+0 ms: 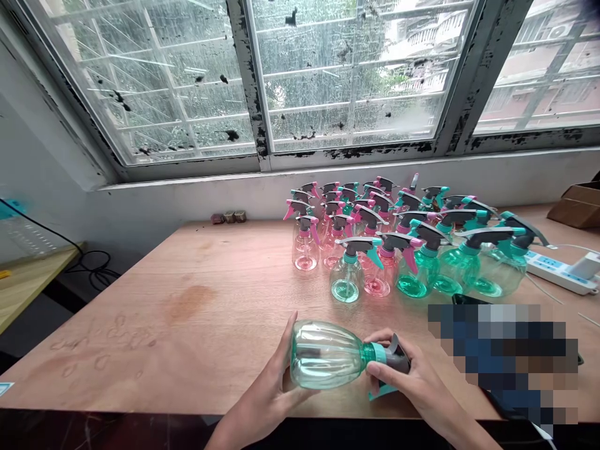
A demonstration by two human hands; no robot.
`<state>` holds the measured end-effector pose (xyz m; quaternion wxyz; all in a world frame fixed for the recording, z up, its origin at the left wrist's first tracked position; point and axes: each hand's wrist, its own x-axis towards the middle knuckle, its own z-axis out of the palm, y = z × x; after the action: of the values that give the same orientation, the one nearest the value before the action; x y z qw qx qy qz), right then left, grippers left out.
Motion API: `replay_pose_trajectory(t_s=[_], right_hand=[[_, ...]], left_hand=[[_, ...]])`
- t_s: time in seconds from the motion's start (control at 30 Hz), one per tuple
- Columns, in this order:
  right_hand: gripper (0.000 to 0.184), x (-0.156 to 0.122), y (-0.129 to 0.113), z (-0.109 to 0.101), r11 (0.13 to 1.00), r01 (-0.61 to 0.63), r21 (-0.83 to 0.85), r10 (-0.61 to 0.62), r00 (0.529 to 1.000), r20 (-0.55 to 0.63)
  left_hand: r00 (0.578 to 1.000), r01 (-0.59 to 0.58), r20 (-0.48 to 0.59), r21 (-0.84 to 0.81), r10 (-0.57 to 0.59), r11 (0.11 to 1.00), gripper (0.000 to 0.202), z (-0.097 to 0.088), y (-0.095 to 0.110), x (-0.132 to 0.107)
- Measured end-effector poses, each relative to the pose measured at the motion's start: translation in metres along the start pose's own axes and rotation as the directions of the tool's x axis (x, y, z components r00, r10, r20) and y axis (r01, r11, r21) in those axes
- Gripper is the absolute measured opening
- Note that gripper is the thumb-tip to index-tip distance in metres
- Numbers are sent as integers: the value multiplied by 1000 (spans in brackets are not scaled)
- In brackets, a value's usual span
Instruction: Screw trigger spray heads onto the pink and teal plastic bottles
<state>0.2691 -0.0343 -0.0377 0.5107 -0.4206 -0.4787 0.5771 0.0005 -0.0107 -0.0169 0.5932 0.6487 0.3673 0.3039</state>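
A clear green spray bottle (328, 355) lies sideways in the air above the table's front edge, its base to the left and its spray head to the right. My left hand (276, 387) cups the base end, with the thumb below and fingers behind it. My right hand (398, 369) grips the neck and the dark grey spray head, thumb on the teal collar. Below that hand the teal trigger pokes out. Behind, several pink spray bottles (305, 255) and green spray bottles (347, 289) stand upright in a cluster.
The wooden table (154, 350) runs back to the window wall. Three small blocks (229, 217) sit at its far edge. To the right are a white power strip (560, 272), a brown cardboard box (576, 205) and a blurred-out dark device. Black cables (94, 269) hang beyond the left edge.
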Motion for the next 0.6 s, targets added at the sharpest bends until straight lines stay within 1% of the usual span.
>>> replay_pose_trajectory(t_s=[0.07, 0.2, 0.37, 0.5, 0.53, 0.6], right_hand=[[31, 0, 3, 0, 1000, 8, 10, -8, 1000, -3], [30, 0, 5, -1, 1000, 13, 20, -13, 1000, 10], [29, 1, 3, -2, 999, 4, 37, -5, 1000, 30], [30, 2, 4, -3, 1000, -3, 24, 2, 1000, 31], [30, 2, 5, -3, 1000, -2, 21, 1, 1000, 31], [30, 2, 6, -3, 1000, 4, 20, -5, 1000, 28]], left_hand=[[1000, 1, 4, 3, -1, 1000, 99, 0, -1, 0], [1000, 27, 8, 7, -27, 1000, 111, -1, -2, -1], [1000, 18, 12, 6, -18, 1000, 106, -1, 1, -1], [1000, -16, 3, 64, 16, 998, 91, 0, -2, -1], [1000, -21, 2, 63, 21, 998, 91, 0, -3, 0], [1000, -18, -1, 52, 18, 998, 101, -1, -6, 0]])
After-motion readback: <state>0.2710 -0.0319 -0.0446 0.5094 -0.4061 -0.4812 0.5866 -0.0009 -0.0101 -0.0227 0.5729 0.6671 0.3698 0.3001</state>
